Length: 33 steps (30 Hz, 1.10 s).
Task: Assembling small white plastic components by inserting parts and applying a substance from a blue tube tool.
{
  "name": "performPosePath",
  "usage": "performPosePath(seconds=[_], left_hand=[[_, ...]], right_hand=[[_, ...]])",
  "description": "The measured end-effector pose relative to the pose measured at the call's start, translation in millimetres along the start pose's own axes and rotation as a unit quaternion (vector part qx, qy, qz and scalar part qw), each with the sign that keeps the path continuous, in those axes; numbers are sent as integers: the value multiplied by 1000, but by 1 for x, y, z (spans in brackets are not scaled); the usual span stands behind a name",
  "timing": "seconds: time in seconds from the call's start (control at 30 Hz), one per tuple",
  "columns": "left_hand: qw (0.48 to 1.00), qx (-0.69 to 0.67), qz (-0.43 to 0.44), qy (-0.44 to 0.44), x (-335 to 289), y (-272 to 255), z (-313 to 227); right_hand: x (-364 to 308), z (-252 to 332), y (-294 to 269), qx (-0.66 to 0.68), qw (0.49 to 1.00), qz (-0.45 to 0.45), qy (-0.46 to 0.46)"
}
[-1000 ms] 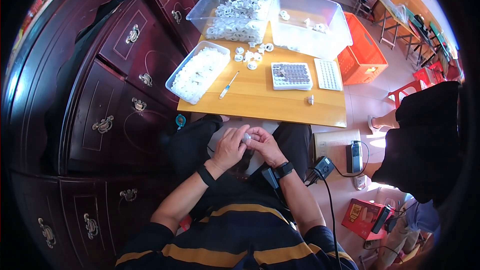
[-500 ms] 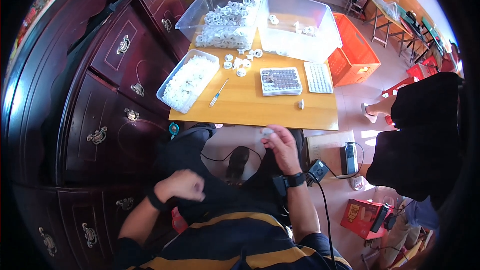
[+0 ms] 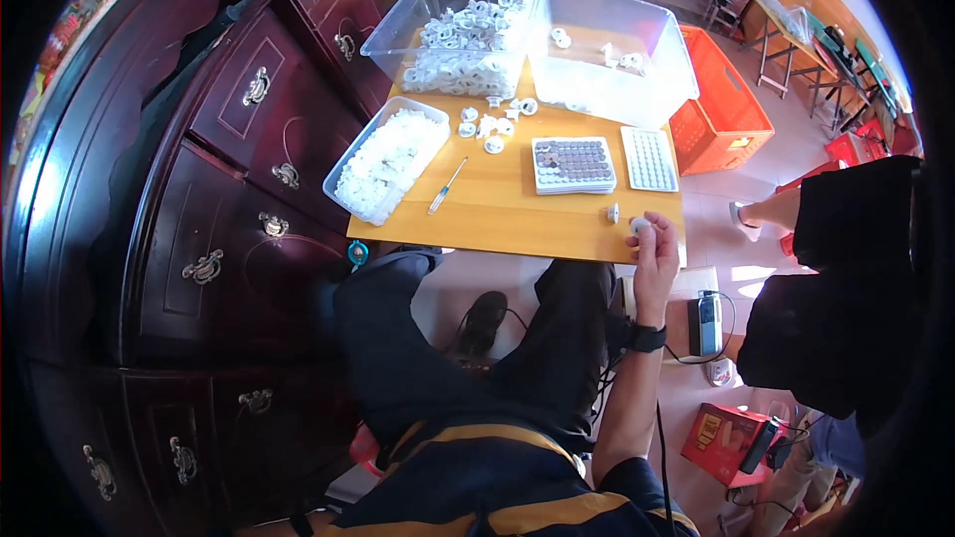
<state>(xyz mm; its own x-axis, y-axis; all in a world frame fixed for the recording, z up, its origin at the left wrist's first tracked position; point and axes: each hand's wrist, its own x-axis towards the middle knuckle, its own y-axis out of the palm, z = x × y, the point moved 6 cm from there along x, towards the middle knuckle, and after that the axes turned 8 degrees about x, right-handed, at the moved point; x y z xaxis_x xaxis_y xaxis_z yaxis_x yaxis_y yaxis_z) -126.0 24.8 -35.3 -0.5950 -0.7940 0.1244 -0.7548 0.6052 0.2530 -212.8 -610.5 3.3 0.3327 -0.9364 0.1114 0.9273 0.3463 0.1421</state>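
Observation:
Over the table's near right corner, my right hand (image 3: 657, 245) pinches a small white round plastic part (image 3: 639, 226) between thumb and fingers. Just left of it, a similar white part with a stem (image 3: 612, 212) stands on the wooden table (image 3: 517, 229). Beyond lies a stack of white trays (image 3: 574, 186) whose top one carries rows of grey discs. Beside that is a white tray with rows of round cells (image 3: 652, 161). A slim screwdriver (image 3: 445, 189) rests on the left part of the table. Only a sliver of my left arm with its wristband shows at the bottom edge; the hand is out of view.
Left on the table is a bin of small white pieces (image 3: 343, 154). Behind stand a clear bin full of white rings (image 3: 398, 30) and a clear bin with few parts (image 3: 657, 30). Loose white parts (image 3: 493, 144) lie between. An orange crate (image 3: 721, 129) stands right; dark drawers (image 3: 239, 189) line the left.
My right hand has moved from above my lap to the table's near right corner, carrying the white part. My left hand has dropped from my lap out of view.

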Motion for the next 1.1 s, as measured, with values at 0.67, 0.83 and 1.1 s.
performPosePath(seconds=[0.67,0.83,1.1], left_hand=[[611,573,-466,-284,169,-298,-190],[482,699,-483,-215,205,-385,-177],[483,680,-447,-323,212,-424,-146]], right_hand=[[36,9,6,-377,909,-14,-178],[35,9,7,-354,920,-30,-168],[6,24,1,-213,959,-94,-162]])
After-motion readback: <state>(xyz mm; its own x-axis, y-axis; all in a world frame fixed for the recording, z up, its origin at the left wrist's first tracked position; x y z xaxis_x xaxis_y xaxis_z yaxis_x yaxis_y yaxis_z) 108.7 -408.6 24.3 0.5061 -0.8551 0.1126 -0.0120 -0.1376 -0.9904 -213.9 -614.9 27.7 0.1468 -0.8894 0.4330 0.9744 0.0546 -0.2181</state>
